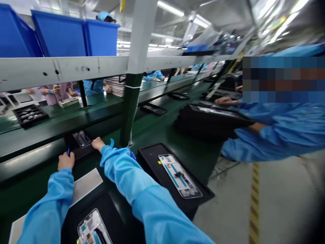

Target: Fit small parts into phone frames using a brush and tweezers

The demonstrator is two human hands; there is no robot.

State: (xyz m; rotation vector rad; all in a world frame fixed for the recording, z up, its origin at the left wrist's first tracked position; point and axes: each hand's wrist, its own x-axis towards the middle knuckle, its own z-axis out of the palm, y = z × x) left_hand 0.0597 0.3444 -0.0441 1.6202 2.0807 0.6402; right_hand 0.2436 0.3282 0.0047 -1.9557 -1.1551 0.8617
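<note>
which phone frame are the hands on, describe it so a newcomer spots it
Find the green post under the grey shelf and look just left of its foot. There a phone frame lies on a black tray, the right hand at its edge and the left hand, holding a blue tool, beside it. Unlike the two frames nearer the camera, it lies farthest off, between both hands.

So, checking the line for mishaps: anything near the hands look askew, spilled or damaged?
Nothing stands out. The left hand holds a blue tool, the right hand touches a black tray whose phone frame lies flat; the frame at right and the nearest frame lie flat too.
</note>
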